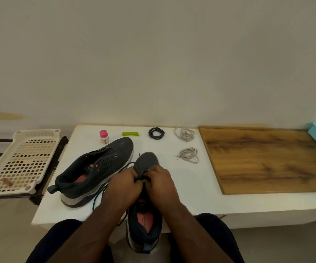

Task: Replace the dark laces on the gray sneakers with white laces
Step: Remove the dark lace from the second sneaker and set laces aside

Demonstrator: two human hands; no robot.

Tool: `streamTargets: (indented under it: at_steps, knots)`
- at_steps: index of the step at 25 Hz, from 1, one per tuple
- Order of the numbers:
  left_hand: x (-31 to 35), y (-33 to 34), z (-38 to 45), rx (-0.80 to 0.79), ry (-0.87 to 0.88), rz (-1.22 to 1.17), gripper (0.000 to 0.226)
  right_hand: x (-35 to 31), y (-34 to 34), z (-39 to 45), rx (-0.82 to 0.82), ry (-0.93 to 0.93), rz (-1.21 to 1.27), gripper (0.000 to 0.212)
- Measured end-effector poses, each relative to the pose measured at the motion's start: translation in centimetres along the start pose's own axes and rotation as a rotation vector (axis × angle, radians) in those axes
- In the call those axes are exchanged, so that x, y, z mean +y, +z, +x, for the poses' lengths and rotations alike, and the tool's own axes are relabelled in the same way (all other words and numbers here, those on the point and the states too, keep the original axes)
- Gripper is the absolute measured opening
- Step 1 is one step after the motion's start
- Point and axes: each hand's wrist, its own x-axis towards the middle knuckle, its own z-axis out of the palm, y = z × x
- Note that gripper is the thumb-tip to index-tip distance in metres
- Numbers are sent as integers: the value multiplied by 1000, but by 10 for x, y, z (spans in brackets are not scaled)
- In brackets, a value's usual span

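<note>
Head view: white table (187, 188) against plain wall (153, 54)

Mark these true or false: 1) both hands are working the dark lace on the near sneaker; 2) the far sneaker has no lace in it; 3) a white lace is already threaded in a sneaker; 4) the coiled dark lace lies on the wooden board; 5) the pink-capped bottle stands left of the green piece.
1) True: left hand and right hand pinch the dark lace on the near sneaker.
2) True: far sneaker shows bare eyelets.
3) False: both white laces lie loose on the white table.
4) False: coiled dark lace lies on the table, left of the wooden board.
5) True: pink-capped bottle, green piece.
</note>
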Motion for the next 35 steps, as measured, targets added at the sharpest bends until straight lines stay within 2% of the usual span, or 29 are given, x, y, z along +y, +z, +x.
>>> streamTargets:
  at_steps: [2,4,7,8,9,12,14,17,18,20,22,24,27,28,30,32,35]
  knots:
    - [-1,0,0,-3,-12,-13,9,-1,6,-2,9,-25,-50,28]
    - [-2,-1,1,3,-30,-18,9,-3,10,-3,62,1,-36,21]
    - [-3,-2,3,24,-62,-17,10,-2,8,-1,211,255,143,12]
    - [-3,-2,3,25,-67,-20,10,-1,5,-1,235,272,193,12]
    - [-3,-2,2,22,-65,-21,10,1,3,-1,218,226,201,13]
    - [-1,-1,1,4,-40,-13,9,2,3,-4,3,98,80,28]
    - [0,-1,1,10,-36,-5,9,-1,6,-5,41,79,50,22]
    - [-3,-1,2,32,-52,4,10,0,6,-4,249,213,203,10]
    - [-2,-1,2,31,-45,10,10,1,4,-4,258,235,226,11]
    - [-1,0,2,26,-22,10,9,3,4,-4,132,197,174,29]
    - [-1,1,1,30,-9,3,8,1,7,-5,16,131,66,29]
    - [-2,2,0,38,-11,5,8,0,10,-4,70,127,69,20]
    - [-4,2,1,54,-22,-5,9,2,7,-4,300,239,215,13]
    - [-5,3,2,54,-15,-7,9,3,5,-4,291,219,209,16]
    - [-4,4,2,41,3,-5,7,2,6,-6,130,168,126,31]
    - [-3,5,2,30,15,-1,8,1,10,-7,43,139,40,28]
    - [-4,5,2,29,9,3,8,1,12,-5,139,166,106,15]
